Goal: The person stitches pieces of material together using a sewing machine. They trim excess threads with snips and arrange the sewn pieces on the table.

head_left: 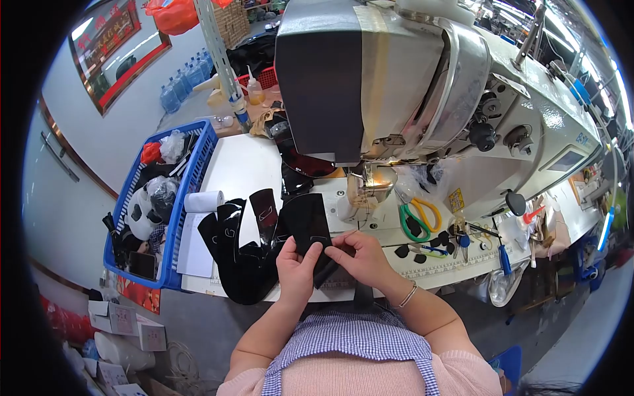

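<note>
Both my hands hold a black piece (308,218) with a small stitched outline, at the table's front edge below the sewing machine (403,86). My left hand (298,267) pinches its lower left side. On its lower right side, the fingers of my right hand (360,259) are closed, thumb near the left thumb. More glossy black pieces (247,277) lie in a pile just left of my left hand, some hanging over the edge. A dark red glossy piece (263,214) with a similar outline rests on that pile. The machine's needle area stands just beyond my hands.
At the left is a blue basket (173,264) of mixed items, with a white roll (204,201) beside it. Scissors (415,223) with green and yellow handles lie right of the needle area. Small black scraps, a screwdriver (504,259) and a ruler lie along the right front.
</note>
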{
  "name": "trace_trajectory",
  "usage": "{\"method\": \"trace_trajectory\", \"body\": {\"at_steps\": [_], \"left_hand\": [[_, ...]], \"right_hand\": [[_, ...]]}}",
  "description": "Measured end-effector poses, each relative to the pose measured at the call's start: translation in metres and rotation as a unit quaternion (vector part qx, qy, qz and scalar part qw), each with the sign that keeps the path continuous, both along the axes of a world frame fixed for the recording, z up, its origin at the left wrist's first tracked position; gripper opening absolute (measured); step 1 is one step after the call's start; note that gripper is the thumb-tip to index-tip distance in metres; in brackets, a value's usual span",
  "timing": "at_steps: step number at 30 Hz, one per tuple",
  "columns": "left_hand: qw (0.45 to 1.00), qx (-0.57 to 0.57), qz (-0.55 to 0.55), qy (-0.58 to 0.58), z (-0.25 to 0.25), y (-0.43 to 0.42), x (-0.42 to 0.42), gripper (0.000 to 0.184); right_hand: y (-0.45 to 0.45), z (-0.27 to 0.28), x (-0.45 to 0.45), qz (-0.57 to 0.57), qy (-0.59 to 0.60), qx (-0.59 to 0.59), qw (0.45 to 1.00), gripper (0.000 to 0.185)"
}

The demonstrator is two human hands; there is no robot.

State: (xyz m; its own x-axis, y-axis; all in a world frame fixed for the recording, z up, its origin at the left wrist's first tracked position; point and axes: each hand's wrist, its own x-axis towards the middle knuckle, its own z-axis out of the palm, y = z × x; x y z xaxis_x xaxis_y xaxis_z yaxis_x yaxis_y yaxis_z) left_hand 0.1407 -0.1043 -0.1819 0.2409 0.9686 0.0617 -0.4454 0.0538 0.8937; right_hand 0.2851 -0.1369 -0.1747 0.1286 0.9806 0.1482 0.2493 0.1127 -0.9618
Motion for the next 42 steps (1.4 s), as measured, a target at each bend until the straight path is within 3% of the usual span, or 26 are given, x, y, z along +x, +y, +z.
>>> {"method": "trace_trajectory", "body": {"at_steps": [14, 19, 22, 23, 25, 27, 29, 31, 34, 35, 38, 42], "left_hand": [[0.999, -0.026, -0.019, -0.027, -0.003, -0.001, -0.001, 0.023], [0.996, -0.034, -0.085, -0.021, -0.006, 0.015, -0.015, 0.026], [0.993, -0.041, -0.096, -0.049, 0.013, 0.029, -0.007, 0.027], [0.991, -0.049, -0.104, -0.067, 0.022, 0.039, -0.003, 0.026], [0.989, -0.063, -0.111, -0.073, 0.033, 0.064, 0.011, 0.022], [0.980, -0.104, -0.147, -0.084, 0.051, 0.080, 0.033, 0.019], [0.967, -0.128, -0.193, -0.108, 0.051, 0.090, 0.056, 0.018], [0.976, -0.082, -0.192, -0.063, 0.051, 0.094, 0.067, 0.017], [0.985, -0.040, -0.170, -0.005, 0.052, 0.096, 0.072, 0.016], [0.984, -0.040, -0.174, 0.007, 0.049, 0.099, 0.070, 0.016], [0.984, -0.046, -0.174, -0.001, 0.058, 0.092, 0.070, 0.016], [0.981, -0.052, -0.184, 0.026, 0.070, 0.084, 0.068, 0.017]], "right_hand": [[-0.001, 0.003, 0.000, 0.001, 0.017, -0.016, 1.000, 0.022], [-0.003, 0.006, 0.001, 0.008, 0.006, -0.016, 1.000, 0.013], [0.002, 0.010, 0.015, -0.043, 0.156, 0.000, 0.987, 0.014], [0.005, 0.015, 0.030, -0.075, 0.198, 0.086, 0.974, 0.019], [0.007, 0.017, 0.075, -0.107, 0.412, 0.193, 0.884, 0.022], [0.002, 0.028, 0.113, -0.137, 0.478, 0.235, 0.835, 0.021], [0.002, 0.019, 0.138, -0.240, 0.395, 0.225, 0.858, 0.019], [0.001, 0.026, 0.138, -0.363, 0.305, 0.192, 0.859, 0.014], [0.006, 0.017, 0.124, -0.403, -0.017, 0.281, 0.871, 0.014], [0.005, 0.020, 0.119, -0.335, -0.038, 0.296, 0.894, 0.023], [0.012, 0.043, 0.100, -0.244, -0.284, 0.340, 0.863, 0.031], [0.021, 0.056, 0.081, -0.197, -0.296, 0.324, 0.877, 0.034]]}}
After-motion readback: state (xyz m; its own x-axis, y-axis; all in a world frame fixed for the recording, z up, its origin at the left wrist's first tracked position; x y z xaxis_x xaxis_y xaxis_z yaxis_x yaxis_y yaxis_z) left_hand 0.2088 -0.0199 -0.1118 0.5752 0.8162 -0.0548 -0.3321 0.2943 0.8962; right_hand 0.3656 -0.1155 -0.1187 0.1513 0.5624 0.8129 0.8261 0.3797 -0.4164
